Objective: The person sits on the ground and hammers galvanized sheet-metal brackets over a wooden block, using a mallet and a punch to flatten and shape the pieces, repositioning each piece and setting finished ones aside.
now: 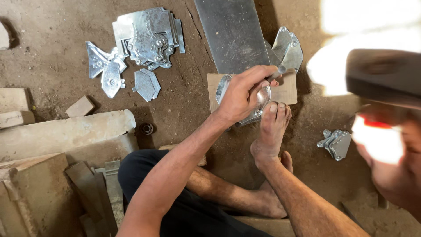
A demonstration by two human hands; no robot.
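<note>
Far L: stone slab (pixel 66 131), then pile of cut metal plates (pixel 147 37) on dirt floor (pixel 57 52), open ground below them. Ctr: my L hand (pixel 243 94) pinches a small metal punch (pixel 275 73) over shiny plate (pixel 263 98) on wood block (pixel 287 90); my foot (pixel 274 127) pins plate's near edge. R: hammer head (pixel 381 74) blurred near cam; R hand's grip unclear. Small bracket (pixel 335 142) lies apart.

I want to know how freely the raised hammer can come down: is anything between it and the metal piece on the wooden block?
Yes. The left hand lies over the metal piece on the wooden block, gripping a thin punch above it, and toes press its near edge. The hammer, blurred, is raised in the right hand.
</note>
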